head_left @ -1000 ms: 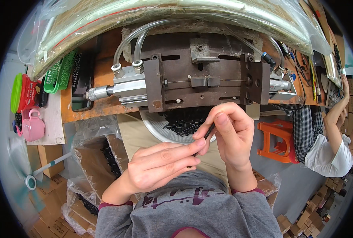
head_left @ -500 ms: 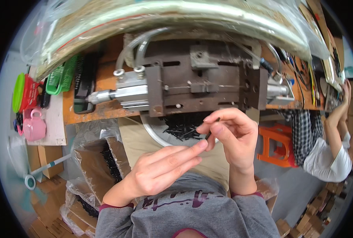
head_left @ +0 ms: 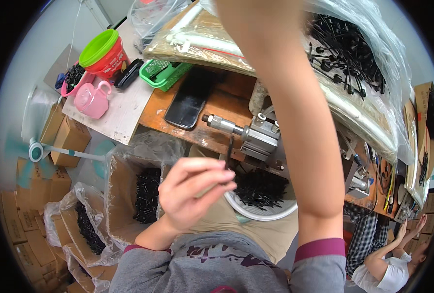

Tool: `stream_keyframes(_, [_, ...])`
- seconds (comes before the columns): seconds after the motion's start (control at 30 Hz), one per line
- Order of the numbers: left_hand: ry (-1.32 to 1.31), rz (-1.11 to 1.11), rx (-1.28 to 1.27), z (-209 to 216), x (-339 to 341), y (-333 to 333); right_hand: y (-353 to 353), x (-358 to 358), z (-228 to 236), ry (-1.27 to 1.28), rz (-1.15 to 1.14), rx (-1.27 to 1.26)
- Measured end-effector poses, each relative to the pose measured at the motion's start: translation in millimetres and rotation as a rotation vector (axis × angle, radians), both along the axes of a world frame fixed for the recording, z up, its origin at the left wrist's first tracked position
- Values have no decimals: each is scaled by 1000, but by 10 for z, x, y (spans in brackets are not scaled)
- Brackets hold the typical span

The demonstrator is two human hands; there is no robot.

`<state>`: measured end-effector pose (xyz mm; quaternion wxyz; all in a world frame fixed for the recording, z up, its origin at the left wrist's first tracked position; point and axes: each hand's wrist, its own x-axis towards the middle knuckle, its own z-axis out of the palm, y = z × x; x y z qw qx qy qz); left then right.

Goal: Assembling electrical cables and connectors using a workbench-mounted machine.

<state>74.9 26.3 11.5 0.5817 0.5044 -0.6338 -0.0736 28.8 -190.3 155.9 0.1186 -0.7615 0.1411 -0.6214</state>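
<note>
My left hand (head_left: pixel 192 190) is pinched on a thin black rod-like part (head_left: pixel 230 149) that points upward, above a white mesh basket (head_left: pixel 264 216) on my lap. Short black parts (head_left: pixel 263 188) fill the basket. Stretched far forward, my right hand (head_left: pixel 261 17) is blurred at the top edge, its fingers hidden. Beside it, a heap of long black parts with thicker ends (head_left: pixel 348 53) lies in a plastic-lined tray. Under my right forearm is a bench fixture with a silver air cylinder (head_left: pixel 260 140), largely covered by the arm.
A dark phone (head_left: pixel 190 105), green basket (head_left: pixel 164 74), pink cup (head_left: pixel 92 100) and red bucket (head_left: pixel 107 56) stand on the left of the bench. Lower left are plastic-lined cartons (head_left: pixel 117 195) of black parts. Another person (head_left: pixel 390 263) sits at far right.
My hands have parted: the right one has swung up and forward, the left stays low with the thin black part. The view has turned, bringing the heap of long parts into sight.
</note>
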Motion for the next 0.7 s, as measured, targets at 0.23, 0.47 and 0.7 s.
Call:
stream_keyframes(0.23, [88, 431, -33, -48, 688, -105, -133, -261, -116, 258, -158, 121])
stream_keyframes(0.47, [-232, 662, 96, -294, 1611, -1105, 234, -1224, -530, 201, 11, 607])
stream_keyframes(0.7, [-283, 748, 173, -286, 1817, -1410, 329, -2108, -593, 175, -150, 644])
